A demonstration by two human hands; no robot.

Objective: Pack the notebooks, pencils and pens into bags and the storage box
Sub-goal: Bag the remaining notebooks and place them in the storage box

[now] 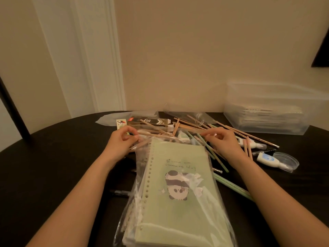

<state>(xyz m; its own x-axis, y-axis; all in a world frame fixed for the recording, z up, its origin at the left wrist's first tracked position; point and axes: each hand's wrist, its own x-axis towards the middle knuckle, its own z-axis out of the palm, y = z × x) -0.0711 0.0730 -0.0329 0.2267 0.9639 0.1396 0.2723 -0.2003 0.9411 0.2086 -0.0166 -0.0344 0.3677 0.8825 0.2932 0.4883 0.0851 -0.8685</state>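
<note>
The notebook (179, 184) is laid inside a clear bag (137, 168), its long axis running straight away and its punched edge leftward. At the notebook's far corners the bag's mouth is pinched by curled fingers of the left hand (122, 142) and right hand (224, 143). Pencils (188, 126) are scattered beyond it.

Notebook (179, 184) in bag (137, 175) at front, pencils (192, 125) behind, storage box (267, 113) far right, possibly holding notebooks
</note>
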